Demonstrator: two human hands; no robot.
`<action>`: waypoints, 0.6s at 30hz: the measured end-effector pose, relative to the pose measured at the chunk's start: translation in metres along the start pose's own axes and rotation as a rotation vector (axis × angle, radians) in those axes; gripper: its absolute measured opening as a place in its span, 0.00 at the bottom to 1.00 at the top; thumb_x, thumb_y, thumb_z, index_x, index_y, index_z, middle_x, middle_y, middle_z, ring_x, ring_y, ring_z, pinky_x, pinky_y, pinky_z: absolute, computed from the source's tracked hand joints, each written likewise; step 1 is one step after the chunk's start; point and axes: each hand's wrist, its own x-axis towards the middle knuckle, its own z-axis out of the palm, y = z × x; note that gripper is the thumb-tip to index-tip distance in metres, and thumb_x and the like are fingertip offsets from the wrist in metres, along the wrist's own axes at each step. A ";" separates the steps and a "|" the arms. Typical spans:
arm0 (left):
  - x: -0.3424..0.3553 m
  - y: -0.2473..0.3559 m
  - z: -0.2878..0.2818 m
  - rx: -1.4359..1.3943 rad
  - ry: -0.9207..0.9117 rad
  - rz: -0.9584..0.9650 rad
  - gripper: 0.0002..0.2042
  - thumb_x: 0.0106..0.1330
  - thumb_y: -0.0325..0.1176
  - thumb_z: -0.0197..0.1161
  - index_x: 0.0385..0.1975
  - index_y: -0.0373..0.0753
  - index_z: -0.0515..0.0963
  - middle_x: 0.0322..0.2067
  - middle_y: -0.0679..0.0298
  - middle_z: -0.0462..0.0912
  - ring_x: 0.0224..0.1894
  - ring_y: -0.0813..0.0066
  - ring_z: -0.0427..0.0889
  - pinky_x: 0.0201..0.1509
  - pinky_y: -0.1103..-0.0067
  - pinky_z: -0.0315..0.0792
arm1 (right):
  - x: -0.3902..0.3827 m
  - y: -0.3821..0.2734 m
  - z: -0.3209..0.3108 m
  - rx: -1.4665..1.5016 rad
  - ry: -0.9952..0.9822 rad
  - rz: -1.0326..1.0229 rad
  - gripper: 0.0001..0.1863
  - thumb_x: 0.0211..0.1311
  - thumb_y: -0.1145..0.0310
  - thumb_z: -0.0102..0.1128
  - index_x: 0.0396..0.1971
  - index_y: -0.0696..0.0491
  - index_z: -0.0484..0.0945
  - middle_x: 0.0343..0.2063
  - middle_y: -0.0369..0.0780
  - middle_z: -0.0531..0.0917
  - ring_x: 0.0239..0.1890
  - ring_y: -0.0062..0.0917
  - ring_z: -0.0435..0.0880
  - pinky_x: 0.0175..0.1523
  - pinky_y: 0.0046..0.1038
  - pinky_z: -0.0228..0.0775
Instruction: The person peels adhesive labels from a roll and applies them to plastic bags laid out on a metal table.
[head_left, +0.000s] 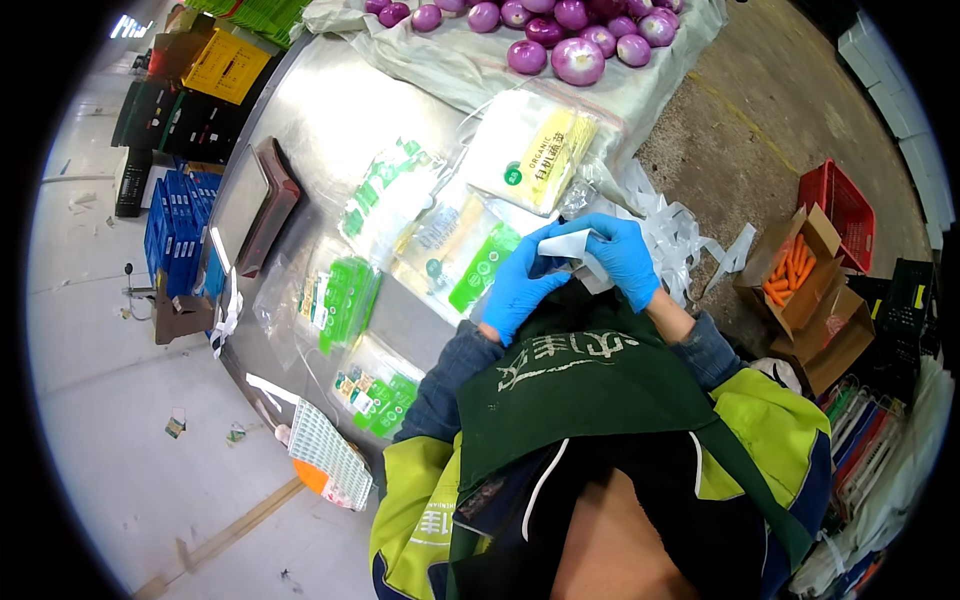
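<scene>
Both my hands wear blue gloves and are close together in front of my green apron (590, 365). Between them is a white paper strip (568, 244), bent over at one side. My left hand (522, 287) pinches its left part, and my right hand (624, 256) grips it from the right. The fingertips partly hide the strip. Just beyond lie flat stacks of clear printed bags, one with a yellow panel (553, 150) and one with a green panel (485, 268). Tangled white strips (680, 240) hang at the table edge beside my right hand.
Purple onions (577, 62) are heaped on pale sheeting at the far end of the metal table (340, 90). More green printed bags (350, 295) and a dark red tray-like object (270, 205) lie left. On the right floor are a carton of carrots (790, 270) and a red crate (838, 215).
</scene>
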 end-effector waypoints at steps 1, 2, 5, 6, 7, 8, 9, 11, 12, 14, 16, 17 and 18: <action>0.001 -0.003 0.000 -0.049 0.006 -0.054 0.27 0.58 0.24 0.68 0.59 0.37 0.71 0.49 0.57 0.80 0.49 0.73 0.79 0.54 0.80 0.73 | 0.002 0.000 -0.001 0.005 0.001 0.064 0.12 0.57 0.78 0.55 0.40 0.60 0.82 0.32 0.38 0.85 0.34 0.18 0.82 0.41 0.22 0.75; 0.000 -0.005 -0.002 0.068 0.068 -0.012 0.24 0.58 0.24 0.68 0.56 0.36 0.73 0.46 0.58 0.81 0.46 0.73 0.80 0.51 0.80 0.74 | 0.002 -0.001 -0.003 -0.069 0.021 0.086 0.10 0.58 0.69 0.60 0.37 0.57 0.84 0.27 0.43 0.85 0.26 0.22 0.82 0.36 0.25 0.74; -0.008 0.004 -0.014 0.360 0.253 0.119 0.14 0.59 0.25 0.68 0.46 0.34 0.79 0.36 0.59 0.84 0.37 0.75 0.82 0.43 0.79 0.76 | 0.003 -0.004 0.003 -0.290 0.092 0.042 0.16 0.53 0.57 0.67 0.33 0.56 0.84 0.24 0.44 0.84 0.23 0.29 0.82 0.34 0.29 0.74; -0.011 0.008 -0.018 0.413 0.307 0.171 0.11 0.60 0.24 0.67 0.43 0.34 0.80 0.34 0.59 0.84 0.36 0.75 0.82 0.42 0.78 0.76 | 0.004 -0.003 0.005 -0.364 0.050 0.048 0.19 0.51 0.54 0.68 0.32 0.56 0.84 0.24 0.45 0.84 0.24 0.30 0.83 0.34 0.29 0.74; -0.014 0.011 -0.024 0.466 0.361 0.223 0.08 0.60 0.24 0.67 0.39 0.33 0.81 0.32 0.59 0.84 0.35 0.75 0.83 0.41 0.78 0.76 | 0.005 -0.001 0.005 -0.438 0.009 0.053 0.22 0.49 0.50 0.70 0.32 0.56 0.84 0.23 0.45 0.83 0.24 0.32 0.83 0.35 0.30 0.74; -0.013 0.009 -0.038 0.470 0.455 0.247 0.06 0.61 0.24 0.65 0.37 0.33 0.82 0.33 0.62 0.84 0.36 0.77 0.82 0.41 0.80 0.75 | 0.006 0.002 0.005 -0.513 -0.029 0.058 0.24 0.47 0.47 0.71 0.31 0.55 0.84 0.23 0.46 0.83 0.25 0.34 0.83 0.35 0.31 0.74; -0.010 0.009 -0.053 0.137 0.622 0.158 0.03 0.62 0.24 0.64 0.34 0.34 0.81 0.30 0.66 0.82 0.32 0.80 0.79 0.37 0.83 0.73 | 0.007 0.006 0.002 -0.519 -0.003 0.066 0.25 0.46 0.46 0.71 0.31 0.55 0.84 0.23 0.46 0.83 0.25 0.35 0.83 0.35 0.32 0.74; -0.007 0.010 -0.096 0.021 0.822 0.165 0.01 0.64 0.25 0.63 0.32 0.36 0.78 0.27 0.71 0.78 0.27 0.84 0.72 0.32 0.85 0.68 | 0.008 0.016 -0.008 -0.536 0.044 0.077 0.27 0.45 0.43 0.72 0.31 0.55 0.84 0.24 0.46 0.83 0.26 0.37 0.83 0.35 0.33 0.74; -0.005 0.005 -0.108 0.066 0.848 0.137 0.03 0.63 0.26 0.64 0.33 0.35 0.77 0.27 0.69 0.78 0.28 0.83 0.73 0.33 0.84 0.68 | 0.009 0.022 -0.013 -0.562 0.037 0.089 0.23 0.46 0.49 0.72 0.34 0.54 0.85 0.24 0.44 0.84 0.29 0.36 0.84 0.36 0.32 0.74; 0.008 -0.054 -0.139 0.342 0.871 0.059 0.09 0.60 0.30 0.67 0.36 0.34 0.77 0.27 0.65 0.78 0.30 0.76 0.75 0.36 0.79 0.70 | 0.009 0.020 -0.012 -0.421 -0.026 -0.059 0.18 0.48 0.58 0.71 0.35 0.54 0.85 0.27 0.43 0.85 0.31 0.35 0.84 0.40 0.32 0.75; 0.020 -0.097 -0.147 0.907 0.771 -0.095 0.22 0.52 0.38 0.73 0.42 0.33 0.75 0.34 0.55 0.79 0.38 0.56 0.78 0.46 0.67 0.72 | 0.009 0.015 -0.010 -0.279 -0.042 -0.130 0.14 0.50 0.67 0.65 0.38 0.54 0.84 0.31 0.42 0.85 0.35 0.32 0.84 0.44 0.30 0.75; 0.020 -0.105 -0.143 1.112 0.823 -0.033 0.29 0.49 0.41 0.75 0.49 0.34 0.72 0.44 0.51 0.76 0.48 0.49 0.75 0.53 0.64 0.70 | 0.008 0.011 -0.004 -0.205 -0.029 -0.132 0.14 0.51 0.72 0.61 0.39 0.54 0.84 0.34 0.42 0.85 0.37 0.30 0.84 0.46 0.28 0.74; 0.019 -0.110 -0.143 1.108 0.864 -0.062 0.31 0.48 0.41 0.76 0.50 0.35 0.71 0.46 0.49 0.74 0.50 0.49 0.73 0.54 0.64 0.69 | 0.007 0.006 0.002 -0.131 -0.015 -0.135 0.16 0.51 0.77 0.56 0.41 0.54 0.84 0.38 0.42 0.86 0.39 0.28 0.84 0.49 0.27 0.74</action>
